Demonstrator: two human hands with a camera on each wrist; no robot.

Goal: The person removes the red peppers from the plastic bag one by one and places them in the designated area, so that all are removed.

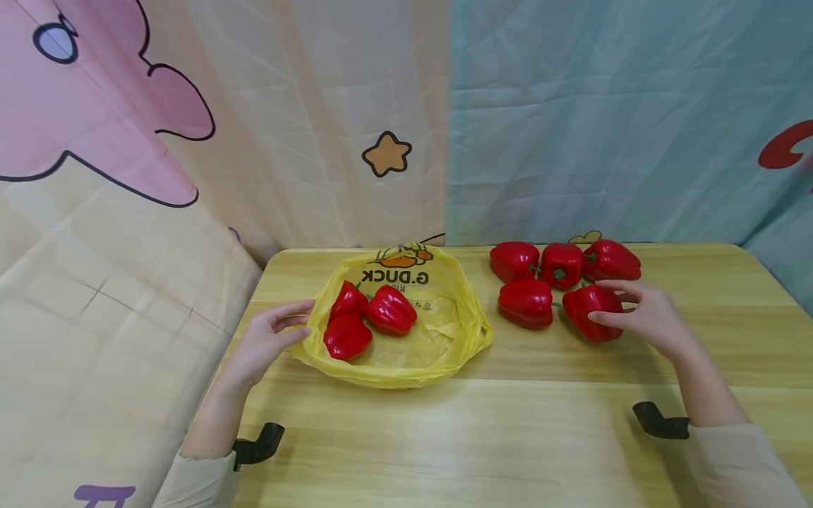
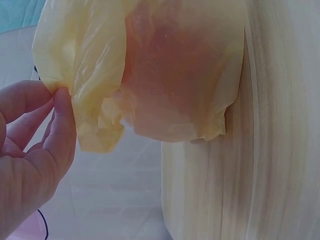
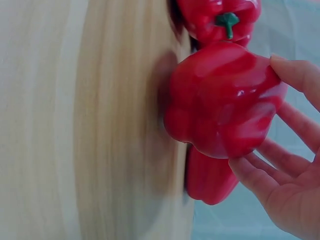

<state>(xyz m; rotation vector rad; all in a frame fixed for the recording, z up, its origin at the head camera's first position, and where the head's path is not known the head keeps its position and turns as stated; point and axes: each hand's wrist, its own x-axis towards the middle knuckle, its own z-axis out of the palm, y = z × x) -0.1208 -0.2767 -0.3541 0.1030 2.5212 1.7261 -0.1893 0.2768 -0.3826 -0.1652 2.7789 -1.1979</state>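
A yellow plastic bag [image 1: 438, 346] lies open on the wooden table, with red bell peppers [image 1: 392, 310] inside its left half. My left hand [image 1: 267, 340] is at the bag's left rim; in the left wrist view its thumb and fingers pinch the thin edge of the bag [image 2: 100, 65]. At the right, my right hand [image 1: 648, 317] grips a red bell pepper [image 1: 593, 312] between thumb and fingers. Seen from the right wrist, this pepper [image 3: 222, 100] sits between the spread fingertips, with other peppers behind it.
Several more red bell peppers [image 1: 525, 303] with green stems lie grouped at the back right of the table [image 1: 444, 437]. A printed curtain [image 1: 540, 127] hangs behind the table, and more patterned cloth [image 1: 114, 296] covers the left side.
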